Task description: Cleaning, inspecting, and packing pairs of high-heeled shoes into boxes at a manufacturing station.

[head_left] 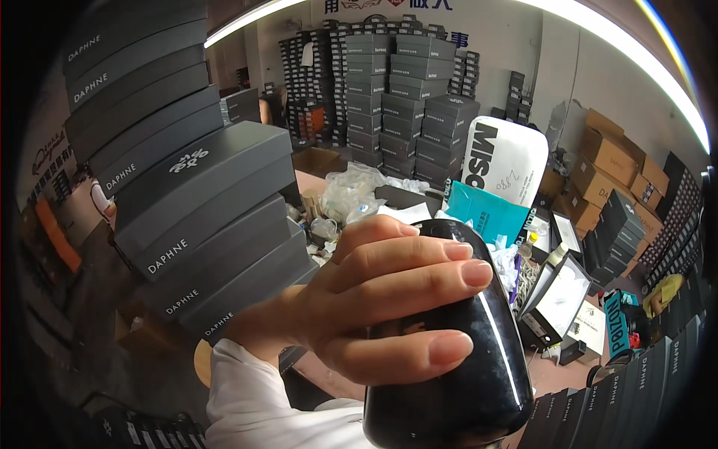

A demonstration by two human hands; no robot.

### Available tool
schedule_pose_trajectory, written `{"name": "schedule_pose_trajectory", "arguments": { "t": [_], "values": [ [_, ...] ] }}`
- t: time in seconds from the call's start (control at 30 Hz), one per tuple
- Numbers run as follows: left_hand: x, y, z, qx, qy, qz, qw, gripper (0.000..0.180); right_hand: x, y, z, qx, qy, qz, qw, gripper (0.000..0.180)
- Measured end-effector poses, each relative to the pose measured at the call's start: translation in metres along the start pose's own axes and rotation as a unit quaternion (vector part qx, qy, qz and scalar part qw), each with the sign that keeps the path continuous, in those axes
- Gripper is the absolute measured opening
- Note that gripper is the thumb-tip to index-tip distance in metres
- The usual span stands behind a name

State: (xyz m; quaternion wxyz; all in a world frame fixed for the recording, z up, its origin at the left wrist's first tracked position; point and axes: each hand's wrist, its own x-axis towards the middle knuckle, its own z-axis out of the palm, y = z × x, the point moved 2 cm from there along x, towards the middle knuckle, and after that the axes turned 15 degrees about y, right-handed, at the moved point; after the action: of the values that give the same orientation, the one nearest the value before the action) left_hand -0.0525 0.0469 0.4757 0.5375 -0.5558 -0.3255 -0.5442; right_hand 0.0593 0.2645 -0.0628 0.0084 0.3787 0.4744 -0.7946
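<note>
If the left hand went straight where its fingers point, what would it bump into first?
The left hand lies on the glossy black item; past its edge, probably the crumpled white wrapping, though depth is unclear.

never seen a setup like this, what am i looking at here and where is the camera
There is no machine here, just a person. The one picture comes from a wide fisheye camera worn on the head, looking down, so straight edges bend near the rim.

The bare left hand, in a white fabric sleeve, lies across a glossy black rounded object; how firmly it grips is unclear. The right hand is not visible.

Beyond are crumpled clear plastic bags, a flat turquoise package and an open dark box with a white inside. Dark grey cardboard boxes are stacked at left.
</note>
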Motion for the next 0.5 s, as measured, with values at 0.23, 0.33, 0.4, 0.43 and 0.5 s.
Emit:
{"name": "schedule_pose_trajectory", "arguments": {
  "t": [0.23,0.33,0.4,0.43,0.5],
  "values": [
    [0.020,0.007,-0.006,0.016,-0.072,0.010,0.997,0.046,-0.006,-0.002,-0.011,-0.003,0.016,0.003,1.000,0.030],
    [0.034,0.008,-0.012,0.009,-0.122,0.015,0.992,0.045,-0.011,-0.008,-0.009,-0.005,0.003,0.004,1.000,0.034],
    [0.040,0.008,-0.012,-0.001,-0.140,0.011,0.990,0.043,-0.014,-0.011,-0.007,-0.005,-0.005,0.005,1.000,0.036],
    [0.041,0.009,-0.011,-0.007,-0.136,0.007,0.991,0.042,-0.015,-0.013,-0.006,-0.004,-0.009,0.005,1.000,0.038],
    [0.039,0.007,-0.011,-0.010,-0.130,0.004,0.991,0.042,-0.018,-0.016,-0.004,-0.005,-0.017,0.002,1.000,0.041]
  ]
}}
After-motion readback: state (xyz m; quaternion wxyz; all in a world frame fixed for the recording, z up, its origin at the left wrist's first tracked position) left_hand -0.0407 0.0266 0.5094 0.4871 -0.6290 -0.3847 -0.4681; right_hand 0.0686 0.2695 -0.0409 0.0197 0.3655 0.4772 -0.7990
